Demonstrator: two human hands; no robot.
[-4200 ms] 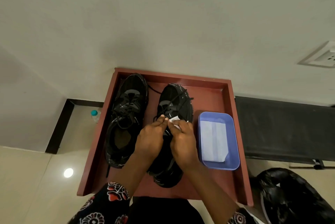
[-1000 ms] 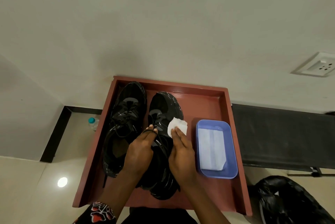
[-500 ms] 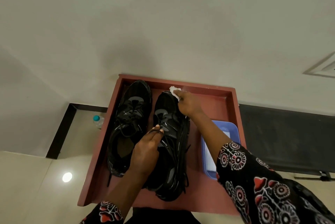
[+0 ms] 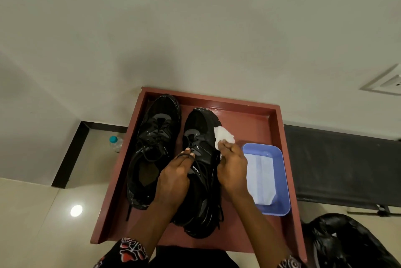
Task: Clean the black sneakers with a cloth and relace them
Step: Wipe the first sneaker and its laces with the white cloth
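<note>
Two black sneakers lie side by side on a red-brown tray (image 4: 249,113), toes toward the wall. The left sneaker (image 4: 154,137) is laced and untouched. My left hand (image 4: 173,178) grips the tongue and loose laces of the right sneaker (image 4: 199,133), steadying it. My right hand (image 4: 233,168) presses a crumpled white cloth (image 4: 223,137) against the right side of that sneaker, near the forefoot. Loose black laces trail over the shoe's right side toward its heel.
A blue plastic tub (image 4: 280,181) with a folded white sheet inside stands on the tray's right part. A small water bottle (image 4: 115,143) sits on the floor at left. A black bag (image 4: 351,244) lies at bottom right, a dark bench (image 4: 347,163) beyond it.
My right hand drew the cloth back from the toe of the right sneaker to its right side. The left hand kept hold of the tongue and laces.
</note>
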